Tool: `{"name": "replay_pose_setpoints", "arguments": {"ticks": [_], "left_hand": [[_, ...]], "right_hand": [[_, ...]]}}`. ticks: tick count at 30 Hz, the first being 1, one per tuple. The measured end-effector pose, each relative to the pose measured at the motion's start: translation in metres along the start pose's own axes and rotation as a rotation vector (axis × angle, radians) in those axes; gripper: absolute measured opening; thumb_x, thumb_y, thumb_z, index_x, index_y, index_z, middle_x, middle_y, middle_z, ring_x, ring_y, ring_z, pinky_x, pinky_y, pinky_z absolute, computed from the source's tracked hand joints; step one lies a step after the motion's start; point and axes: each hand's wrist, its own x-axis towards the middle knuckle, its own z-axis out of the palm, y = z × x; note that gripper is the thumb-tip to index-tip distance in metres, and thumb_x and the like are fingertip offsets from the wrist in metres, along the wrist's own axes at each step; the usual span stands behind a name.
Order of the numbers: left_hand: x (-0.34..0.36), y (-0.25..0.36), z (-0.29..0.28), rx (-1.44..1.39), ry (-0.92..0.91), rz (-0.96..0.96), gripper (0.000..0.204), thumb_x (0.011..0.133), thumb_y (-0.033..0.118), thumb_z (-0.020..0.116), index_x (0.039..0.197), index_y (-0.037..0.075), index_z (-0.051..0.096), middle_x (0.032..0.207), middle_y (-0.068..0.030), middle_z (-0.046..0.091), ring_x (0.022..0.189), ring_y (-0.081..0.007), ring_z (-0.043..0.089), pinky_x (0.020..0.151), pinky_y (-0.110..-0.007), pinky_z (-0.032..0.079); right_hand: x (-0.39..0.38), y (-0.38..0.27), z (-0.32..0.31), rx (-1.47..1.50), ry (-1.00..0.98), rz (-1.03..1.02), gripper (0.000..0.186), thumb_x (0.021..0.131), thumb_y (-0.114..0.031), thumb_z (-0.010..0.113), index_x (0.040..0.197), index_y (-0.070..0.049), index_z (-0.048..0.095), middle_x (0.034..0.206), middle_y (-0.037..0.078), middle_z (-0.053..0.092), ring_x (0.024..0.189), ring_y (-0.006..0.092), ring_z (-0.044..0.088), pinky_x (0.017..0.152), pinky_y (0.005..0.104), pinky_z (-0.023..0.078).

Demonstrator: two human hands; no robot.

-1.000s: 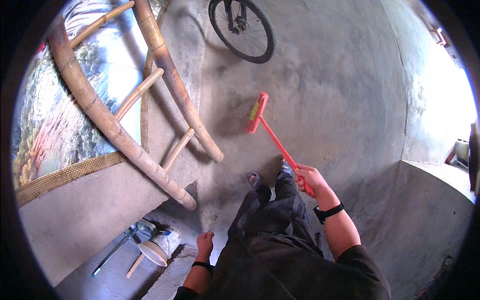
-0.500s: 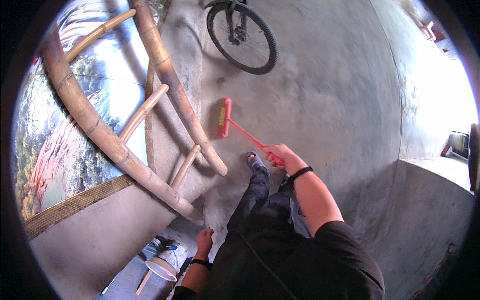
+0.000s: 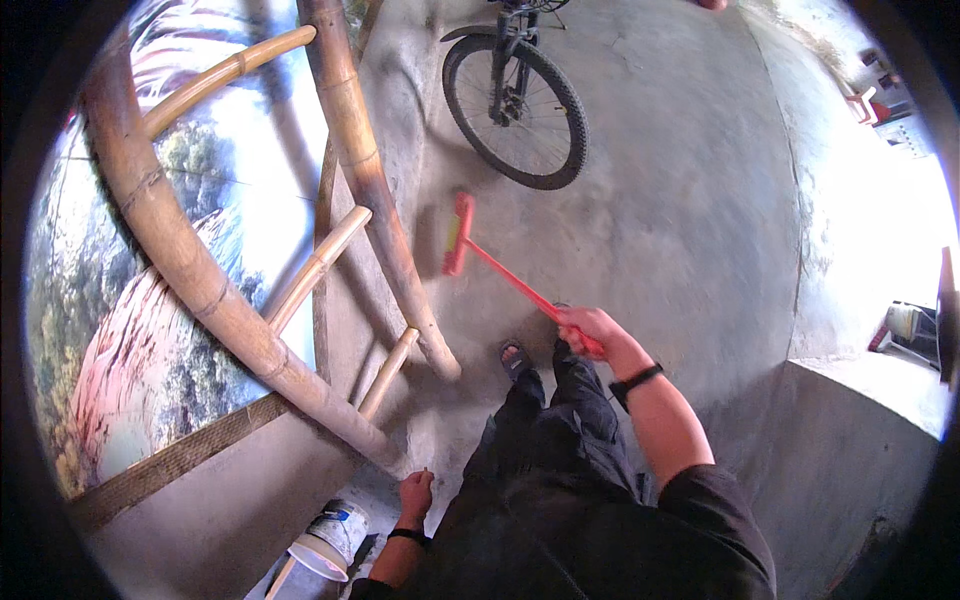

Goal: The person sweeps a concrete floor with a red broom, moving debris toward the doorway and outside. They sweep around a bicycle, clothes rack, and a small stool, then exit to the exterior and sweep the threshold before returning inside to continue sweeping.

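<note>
My right hand (image 3: 588, 328) is wrapped round the handle of a red brush (image 3: 512, 276). Its wide head, edged with yellow-green bristles, points to the far left, near the lower end of a bamboo ladder (image 3: 255, 342). The head seems held above the concrete floor, though the gap is hard to judge. Low at my side, my left hand (image 3: 415, 497) is closed beside the ladder's foot; whatever its fingers may hold is too small to make out. Both wrists carry dark bands.
A bicycle's front wheel (image 3: 515, 107) stands ahead on the concrete floor (image 3: 660, 210). The ladder leans before a landscape mural (image 3: 190, 300) on the left. A white bucket (image 3: 338, 530) sits low by the left wall. On the right is a low concrete wall (image 3: 850, 425).
My feet have shifted in a step, and the bicycle and ladder appear lower and farther right in view. The brush is still in my right hand, its head tilted differently.
</note>
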Motion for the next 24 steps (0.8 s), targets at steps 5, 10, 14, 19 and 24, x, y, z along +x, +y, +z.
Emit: {"name": "replay_pose_setpoints", "arguments": {"ticks": [5, 10, 14, 19, 24], "left_hand": [[-0.019, 0.022, 0.003, 0.082, 0.001, -0.049, 0.035, 0.085, 0.033, 0.063, 0.092, 0.0, 0.074, 0.085, -0.0194, 0.071, 0.083, -0.0276, 0.07, 0.078, -0.038, 0.052], [-0.03, 0.051, 0.015, -0.004, 0.084, -0.072, 0.036, 0.086, 0.034, 0.062, 0.092, 0.001, 0.074, 0.086, -0.0179, 0.072, 0.084, -0.027, 0.069, 0.078, -0.038, 0.052], [-0.018, 0.075, 0.026, -0.061, 0.085, -0.113, 0.036, 0.086, 0.035, 0.062, 0.092, 0.001, 0.074, 0.086, -0.0175, 0.072, 0.084, -0.0266, 0.069, 0.079, -0.038, 0.052], [-0.022, 0.101, 0.032, -0.022, 0.074, -0.153, 0.036, 0.086, 0.035, 0.062, 0.089, 0.002, 0.074, 0.084, -0.0174, 0.072, 0.083, -0.0269, 0.069, 0.078, -0.037, 0.051], [-0.036, 0.105, 0.036, 0.096, 0.044, -0.051, 0.036, 0.087, 0.035, 0.061, 0.089, 0.002, 0.074, 0.085, -0.0174, 0.072, 0.084, -0.0278, 0.069, 0.078, -0.038, 0.051]], "right_hand": [[0.096, -0.081, 0.034, -0.042, -0.037, -0.047, 0.013, 0.094, -0.022, 0.062, 0.099, -0.01, 0.061, 0.066, -0.003, 0.053, 0.047, 0.0061, 0.048, 0.039, 0.0208, 0.037], [0.099, -0.132, 0.01, 0.046, 0.071, 0.063, 0.011, 0.091, -0.016, 0.062, 0.086, -0.008, 0.055, 0.065, -0.002, 0.053, 0.045, 0.0066, 0.047, 0.037, 0.0217, 0.037], [0.045, -0.132, -0.001, -0.01, 0.032, -0.019, 0.01, 0.094, -0.015, 0.059, 0.096, -0.005, 0.056, 0.068, 0.0, 0.053, 0.047, 0.0064, 0.048, 0.038, 0.023, 0.039], [0.035, -0.157, 0.004, -0.03, 0.03, -0.008, 0.013, 0.097, -0.017, 0.057, 0.104, -0.006, 0.057, 0.071, 0.0, 0.053, 0.049, 0.0064, 0.048, 0.039, 0.0228, 0.039], [0.102, -0.208, 0.005, -0.108, -0.045, 0.061, 0.011, 0.098, -0.018, 0.057, 0.097, -0.008, 0.054, 0.069, 0.0, 0.053, 0.049, 0.005, 0.048, 0.039, 0.0207, 0.039]]}}
